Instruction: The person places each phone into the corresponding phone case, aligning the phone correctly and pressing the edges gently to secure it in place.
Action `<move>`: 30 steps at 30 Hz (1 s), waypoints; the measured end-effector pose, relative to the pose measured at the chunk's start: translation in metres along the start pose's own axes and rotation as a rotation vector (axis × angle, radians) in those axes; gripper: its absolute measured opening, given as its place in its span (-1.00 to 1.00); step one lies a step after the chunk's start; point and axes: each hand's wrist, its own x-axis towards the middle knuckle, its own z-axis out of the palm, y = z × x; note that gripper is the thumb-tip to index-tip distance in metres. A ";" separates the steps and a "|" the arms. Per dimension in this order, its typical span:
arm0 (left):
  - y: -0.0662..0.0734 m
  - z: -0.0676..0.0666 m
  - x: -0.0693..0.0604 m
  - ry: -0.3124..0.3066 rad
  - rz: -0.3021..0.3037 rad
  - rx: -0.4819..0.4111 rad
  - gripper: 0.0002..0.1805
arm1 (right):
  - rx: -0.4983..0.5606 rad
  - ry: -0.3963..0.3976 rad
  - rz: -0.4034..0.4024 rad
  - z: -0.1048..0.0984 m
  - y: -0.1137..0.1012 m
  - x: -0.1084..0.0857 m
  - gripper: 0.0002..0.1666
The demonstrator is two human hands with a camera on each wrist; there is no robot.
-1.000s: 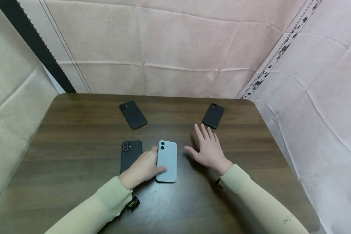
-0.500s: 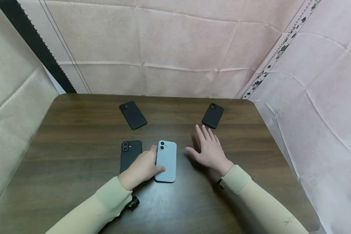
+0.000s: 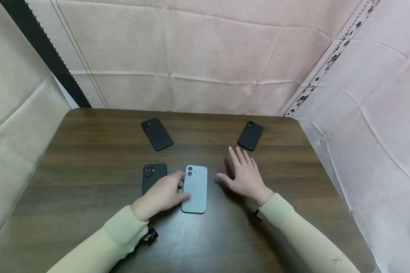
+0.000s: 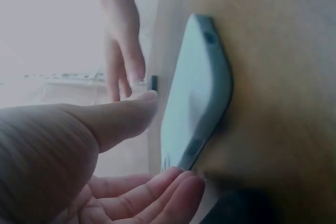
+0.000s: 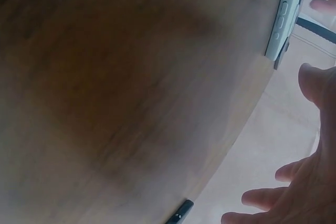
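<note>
Wood-grain surface (image 3: pixel 89 178) carries the light-blue smartphone (image 3: pixel 197 191); your left hand (image 3: pixel 162 194) is loosely parted beside it, your right hand (image 3: pixel 245 178) spread wide.

The head view looked forward and down from above the six o'clock side of the brown wood-grain table (image 3: pixel 89 163), far enough back to take in the pale creased cloth backdrop (image 3: pixel 208 45) at twelve o'clock. The left wrist view, low, close and turned on its side, faced past the bare left hand (image 3: pixel 161 192) to the light-blue rounded rectangular phone (image 3: pixel 196 187), with the bare right hand (image 3: pixel 245 178) at eleven o'clock. The right wrist view, also low and tilted, was mostly near, blurred tabletop, and all three shared both hands and that phone, there at two o'clock.
</note>
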 end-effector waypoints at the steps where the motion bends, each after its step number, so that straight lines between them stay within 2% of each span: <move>1: -0.001 -0.003 0.001 0.008 0.000 -0.002 -0.33 | 0.000 0.002 -0.001 0.000 0.000 0.000 0.18; 5: -0.005 -0.019 0.006 0.051 0.003 -0.023 -0.32 | 0.002 0.004 -0.003 0.000 0.000 0.001 0.18; 9: -0.012 -0.037 0.017 0.089 0.013 -0.042 -0.31 | 0.002 0.002 -0.004 -0.001 0.000 0.001 0.18; 12: -0.018 -0.048 0.031 0.115 0.012 -0.039 -0.27 | 0.007 -0.001 -0.004 -0.001 0.000 0.002 0.17; 15: -0.025 -0.056 0.047 0.171 -0.004 -0.002 -0.15 | 0.013 -0.001 -0.004 -0.002 -0.001 0.003 0.17; 18: -0.030 -0.062 0.064 0.220 -0.048 0.054 -0.01 | 0.018 -0.001 -0.005 -0.003 0.000 0.002 0.17; 20: -0.032 -0.064 0.073 0.230 -0.082 0.084 0.05 | 0.020 0.000 -0.007 -0.003 0.000 0.002 0.17; 22: -0.033 -0.064 0.081 0.224 -0.103 0.108 0.06 | 0.023 0.000 -0.004 -0.003 0.000 0.002 0.17; 25: -0.033 -0.064 0.092 0.196 -0.095 0.129 0.00 | 0.025 0.005 -0.001 -0.003 0.000 0.002 0.17; 30: -0.038 -0.066 0.107 0.116 -0.108 0.179 -0.15 | 0.022 0.002 0.003 -0.001 0.001 0.003 0.17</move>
